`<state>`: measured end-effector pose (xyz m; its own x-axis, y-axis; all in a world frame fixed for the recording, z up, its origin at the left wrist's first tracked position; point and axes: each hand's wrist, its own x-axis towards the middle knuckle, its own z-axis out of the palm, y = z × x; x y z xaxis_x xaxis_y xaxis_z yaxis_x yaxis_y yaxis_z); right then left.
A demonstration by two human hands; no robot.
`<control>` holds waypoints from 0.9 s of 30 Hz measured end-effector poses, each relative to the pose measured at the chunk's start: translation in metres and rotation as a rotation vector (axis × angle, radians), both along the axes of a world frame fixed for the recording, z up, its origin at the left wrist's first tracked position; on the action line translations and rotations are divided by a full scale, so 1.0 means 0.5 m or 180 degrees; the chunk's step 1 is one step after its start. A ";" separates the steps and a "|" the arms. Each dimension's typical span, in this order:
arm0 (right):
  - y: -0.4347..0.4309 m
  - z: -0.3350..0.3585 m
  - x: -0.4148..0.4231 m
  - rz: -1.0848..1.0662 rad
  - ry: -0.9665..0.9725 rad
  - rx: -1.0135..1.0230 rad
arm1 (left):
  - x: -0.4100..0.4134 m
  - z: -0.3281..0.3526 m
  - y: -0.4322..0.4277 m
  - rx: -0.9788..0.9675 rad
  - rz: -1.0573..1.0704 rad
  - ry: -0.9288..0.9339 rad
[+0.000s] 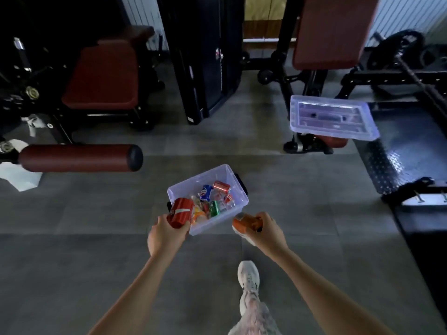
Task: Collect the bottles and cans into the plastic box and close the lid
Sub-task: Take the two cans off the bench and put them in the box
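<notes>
Both outstretched, left hand (167, 234) gripping red can (181, 213), right hand (267, 232) orange can (246, 222)

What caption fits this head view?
Left hand holds a red can, right hand an orange can, by the open plastic box.

Red can (181, 213); orange can (246, 223); clear box (238, 201).

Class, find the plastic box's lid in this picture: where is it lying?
In the head view the lid sits at the upper right, on a red-padded gym bench, well beyond and right of the open plastic box on the floor.
</notes>
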<state>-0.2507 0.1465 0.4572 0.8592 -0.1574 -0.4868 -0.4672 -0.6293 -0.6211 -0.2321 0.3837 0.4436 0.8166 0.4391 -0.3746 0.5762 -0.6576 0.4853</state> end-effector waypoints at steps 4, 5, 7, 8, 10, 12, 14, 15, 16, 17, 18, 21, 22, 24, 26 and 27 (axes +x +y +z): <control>0.008 -0.098 0.180 0.0178 0.0253 -0.0111 | 0.129 -0.121 -0.004 0.0043 0.0127 0.0155; 0.011 -0.124 0.220 0.0198 0.0297 -0.0139 | 0.160 -0.154 -0.004 0.0011 0.0136 0.0203; 0.018 -0.186 0.291 0.0222 0.0382 -0.0180 | 0.219 -0.222 -0.005 -0.0020 0.0123 0.0300; 0.023 -0.220 0.323 0.0259 0.0433 -0.0225 | 0.247 -0.256 -0.004 -0.0020 0.0078 0.0344; 0.033 -0.287 0.378 0.0327 0.0481 -0.0289 | 0.303 -0.326 -0.002 -0.0007 -0.0044 0.0400; 0.047 -0.353 0.436 0.0394 0.0505 -0.0340 | 0.364 -0.397 0.001 0.0007 -0.0158 0.0457; 0.066 -0.439 0.496 0.0367 0.0553 -0.0378 | 0.426 -0.495 0.012 -0.0059 -0.0162 0.0530; 0.073 -0.471 0.517 0.0350 0.0570 -0.0392 | 0.450 -0.531 0.016 -0.0061 -0.0199 0.0524; 0.078 -0.483 0.528 0.0331 0.0598 -0.0389 | 0.462 -0.548 0.020 -0.0039 -0.0252 0.0515; 0.085 -0.519 0.550 0.0291 0.0630 -0.0372 | 0.486 -0.590 0.026 -0.0038 -0.0303 0.0531; 0.091 -0.566 0.574 0.0276 0.0662 -0.0374 | 0.511 -0.638 0.031 -0.0060 -0.0350 0.0559; 0.103 -0.677 0.642 0.0107 0.0788 -0.0426 | 0.577 -0.750 0.033 -0.0140 -0.0529 0.0664; 0.106 -0.713 0.659 0.0071 0.0799 -0.0435 | 0.592 -0.784 0.034 -0.0151 -0.0535 0.0704; 0.113 -0.774 0.685 0.0110 0.0799 -0.0457 | 0.612 -0.846 0.035 -0.0152 -0.0528 0.0774; 0.121 -0.828 0.706 0.0185 0.0795 -0.0430 | 0.624 -0.895 0.033 -0.0157 -0.0590 0.0868; 0.125 -0.853 0.715 0.0206 0.0770 -0.0382 | 0.626 -0.914 0.033 -0.0136 -0.0627 0.0885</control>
<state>0.1066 0.2088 0.0306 0.7304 -0.1749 -0.6602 -0.5492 -0.7251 -0.4155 0.0810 0.4001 -0.0137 0.7482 0.2622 -0.6095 0.5542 -0.7520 0.3568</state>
